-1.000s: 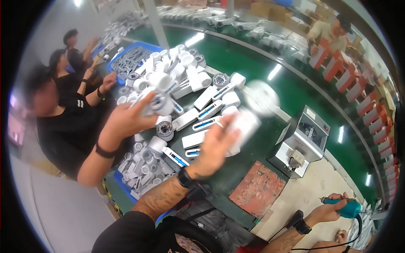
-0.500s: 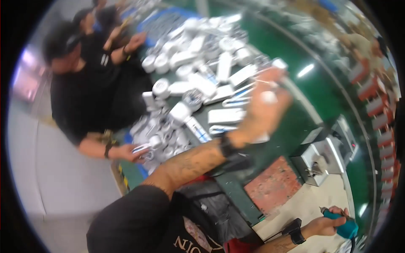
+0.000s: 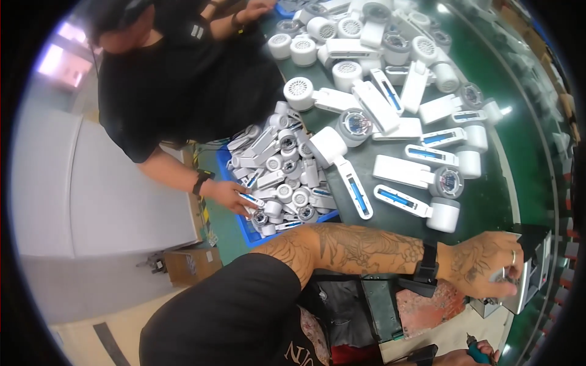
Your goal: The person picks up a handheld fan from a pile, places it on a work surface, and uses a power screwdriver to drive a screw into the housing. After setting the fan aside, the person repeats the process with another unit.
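1. Left hand [image 3: 479,265] had swung off the white parts [image 3: 403,169] to the silver metal box [image 3: 537,268] since the earlier frame. From my remote station I saw its fingers curled at the box; how far closed, or on what, I couldn't tell.
2. Right hand [image 3: 467,358], at lower right, was wrapped around a teal power driver [image 3: 475,351], bit pointing up.
3. Worn red mat [image 3: 427,311] lay between driver and left forearm, near the box.
4. White parts, round-headed with long handles, were strewn over the dark green table [image 3: 482,213]; several handles showed blue strips.
5. To the left I noted a blue crate [image 3: 246,230], heaped with similar parts; a co-worker's hand [image 3: 229,195] held one at its edge.
6. Green belt [image 3: 488,79] ran beyond the table.
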A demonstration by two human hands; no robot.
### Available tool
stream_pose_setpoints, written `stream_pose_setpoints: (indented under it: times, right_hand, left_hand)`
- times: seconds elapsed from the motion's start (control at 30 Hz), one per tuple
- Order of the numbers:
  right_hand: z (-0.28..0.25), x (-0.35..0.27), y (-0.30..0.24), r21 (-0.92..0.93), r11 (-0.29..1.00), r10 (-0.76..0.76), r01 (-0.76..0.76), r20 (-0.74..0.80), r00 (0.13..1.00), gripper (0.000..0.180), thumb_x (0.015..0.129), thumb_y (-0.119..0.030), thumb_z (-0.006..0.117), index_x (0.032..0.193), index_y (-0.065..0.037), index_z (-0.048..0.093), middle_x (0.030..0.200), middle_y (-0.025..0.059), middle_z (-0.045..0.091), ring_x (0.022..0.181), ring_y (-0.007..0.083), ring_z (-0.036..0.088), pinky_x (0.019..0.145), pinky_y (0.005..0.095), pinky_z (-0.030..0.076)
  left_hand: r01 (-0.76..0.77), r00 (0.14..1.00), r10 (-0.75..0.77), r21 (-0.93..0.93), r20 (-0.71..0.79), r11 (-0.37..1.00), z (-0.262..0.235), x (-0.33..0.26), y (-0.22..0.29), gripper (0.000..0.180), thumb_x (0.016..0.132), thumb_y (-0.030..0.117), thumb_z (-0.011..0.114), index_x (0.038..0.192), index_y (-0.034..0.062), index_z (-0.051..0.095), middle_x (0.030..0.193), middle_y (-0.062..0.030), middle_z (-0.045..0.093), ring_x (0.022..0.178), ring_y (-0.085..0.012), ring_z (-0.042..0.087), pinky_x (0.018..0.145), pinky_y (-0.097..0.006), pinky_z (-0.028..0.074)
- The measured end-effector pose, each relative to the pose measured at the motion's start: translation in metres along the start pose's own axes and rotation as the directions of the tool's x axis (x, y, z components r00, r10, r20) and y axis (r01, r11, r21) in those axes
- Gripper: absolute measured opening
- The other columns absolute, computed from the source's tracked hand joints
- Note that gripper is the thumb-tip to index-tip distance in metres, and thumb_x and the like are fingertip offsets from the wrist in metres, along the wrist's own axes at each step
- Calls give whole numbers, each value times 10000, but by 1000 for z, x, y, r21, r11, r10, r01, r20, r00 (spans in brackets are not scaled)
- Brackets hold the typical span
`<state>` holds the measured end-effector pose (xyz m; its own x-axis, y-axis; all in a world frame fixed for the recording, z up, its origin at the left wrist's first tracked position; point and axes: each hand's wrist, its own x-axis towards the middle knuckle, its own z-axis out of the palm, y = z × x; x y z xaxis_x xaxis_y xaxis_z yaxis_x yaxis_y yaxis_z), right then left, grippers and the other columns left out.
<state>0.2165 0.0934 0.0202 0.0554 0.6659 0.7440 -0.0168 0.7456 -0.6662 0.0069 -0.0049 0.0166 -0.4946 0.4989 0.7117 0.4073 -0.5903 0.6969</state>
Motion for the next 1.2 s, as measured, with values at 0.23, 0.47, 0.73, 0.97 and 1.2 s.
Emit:
stream_pose_setpoints:
  times: [0.23, 0.47, 0.73, 0.97, 1.2]
  right_hand:
    - [11, -8, -2, -47, 999, 12, -10, 43, 999, 554, 1027, -528, 460, 943, 14, 545, 635, 48, 512, 483, 156, 488, 421, 275, 442]
    - [8, -2, -9, -2, 994, 106, -106, -10, 994, 577, 981, -559, 541, 934, 16, 514, 663, 80, 510, 525, 189, 486, 464, 295, 437]
    - [-22, -11, 14, 150, 940, 294, -308, 109, 950, 659, 974, -594, 511, 1164, 37, 486, 738, 67, 487, 651, 159, 465, 597, 278, 379]
    - [-21, -15, 15, 187, 941, 255, -281, 152, 955, 653, 931, -603, 587, 1132, 11, 497, 698, 60, 503, 613, 153, 499, 568, 263, 407]
    - [-16, -11, 4, 152, 934, 306, -322, 122, 944, 709, 866, -648, 650, 1091, 5, 492, 688, 65, 548, 588, 168, 557, 534, 273, 469]
  left_hand:
    - [83, 996, -83, -54, -9, 995, 0, -7, -5, 197, 825, 199, 724, 823, 51, 594, 818, -73, 608, 789, -262, 605, 717, -387, 477]
    - [159, 987, -156, -52, 48, 986, 3, -1, -2, 141, 868, 121, 694, 807, 29, 607, 735, -81, 603, 673, -245, 609, 637, -377, 479]
    - [309, 943, -303, -22, 135, 951, 5, -3, 3, 90, 879, 62, 699, 852, -6, 646, 759, -98, 625, 694, -228, 631, 602, -331, 502]
    - [417, 884, -430, 106, 183, 903, 6, -1, 4, 82, 907, 64, 677, 887, -12, 651, 805, -107, 656, 691, -190, 634, 639, -304, 508]
    - [447, 854, -474, 163, 213, 880, 9, 0, 2, 72, 924, 62, 650, 897, -4, 640, 815, -82, 668, 733, -167, 637, 676, -292, 485]
